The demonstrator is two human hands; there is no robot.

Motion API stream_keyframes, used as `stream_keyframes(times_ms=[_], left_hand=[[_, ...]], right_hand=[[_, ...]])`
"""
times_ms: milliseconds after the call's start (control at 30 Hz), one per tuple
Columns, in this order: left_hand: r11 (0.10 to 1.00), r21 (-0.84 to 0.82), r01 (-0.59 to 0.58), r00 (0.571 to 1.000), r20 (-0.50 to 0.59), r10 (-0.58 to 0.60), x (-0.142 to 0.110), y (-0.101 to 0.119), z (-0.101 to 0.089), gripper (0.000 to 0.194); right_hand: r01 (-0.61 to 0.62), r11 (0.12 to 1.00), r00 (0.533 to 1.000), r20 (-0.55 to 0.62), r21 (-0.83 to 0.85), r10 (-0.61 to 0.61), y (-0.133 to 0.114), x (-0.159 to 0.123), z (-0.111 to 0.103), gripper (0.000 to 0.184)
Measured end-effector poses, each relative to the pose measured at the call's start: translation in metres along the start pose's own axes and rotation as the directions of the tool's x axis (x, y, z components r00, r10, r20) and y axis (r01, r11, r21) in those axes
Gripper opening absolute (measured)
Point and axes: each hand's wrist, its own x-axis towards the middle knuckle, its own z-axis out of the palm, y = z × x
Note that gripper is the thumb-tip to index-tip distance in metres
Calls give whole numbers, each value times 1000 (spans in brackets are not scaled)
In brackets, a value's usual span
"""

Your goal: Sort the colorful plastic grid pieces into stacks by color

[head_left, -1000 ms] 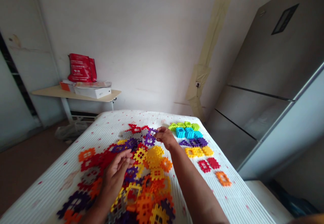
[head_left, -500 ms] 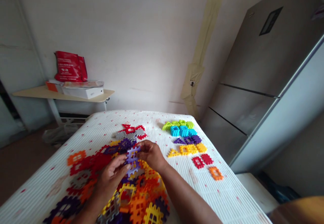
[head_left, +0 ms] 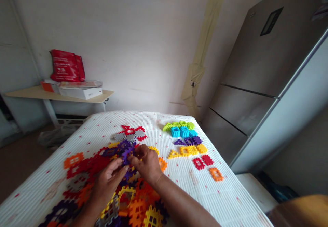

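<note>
Over a heap of plastic interlocking building pieces (head_left: 96, 165), a purple interlocking piece (head_left: 126, 157) sits between my two hands. My left hand (head_left: 109, 179) is curled, with thumb and fingers at the piece's lower left edge. My right hand (head_left: 149, 163) bends its fingers round the piece's right side. Both hands hide part of it, and it blends with other purple pieces behind. Below them lie a yellow frame piece (head_left: 126, 196), an orange window piece (head_left: 137, 211) and a grey piece (head_left: 112, 210).
On the right of the white spotted table cover (head_left: 153, 121), pieces lie in colour rows: green (head_left: 176, 126), light blue (head_left: 184, 132), purple (head_left: 196, 140), yellow (head_left: 192, 150), red (head_left: 198, 163), orange (head_left: 216, 174). A fridge (head_left: 243, 83) stands right; a side table (head_left: 23, 95) stands left.
The purple piece has turned from facing me to a more edge-on tilt and moved slightly left. My right hand has come left, closer to my left hand, uncovering yellow and orange pieces.
</note>
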Motion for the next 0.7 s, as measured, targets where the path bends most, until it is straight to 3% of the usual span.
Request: stream_keyframes(times_ms=[133,433,700], left_hand=[[1000,-22,-1,999,51,2,-1,2,1,47],[999,34,-15,999,51,13,0,-8,0,46],[971,177,-161,984,101,144,4,-19,-3,41]], right_hand=[[-14,1000,1000,-1,25,14,-7,-2,-2,34],[-6,1000,999,35,-25,7,-11,-3,-2,46],[86,975,995,-27,-205,-93,5,8,-20,40]])
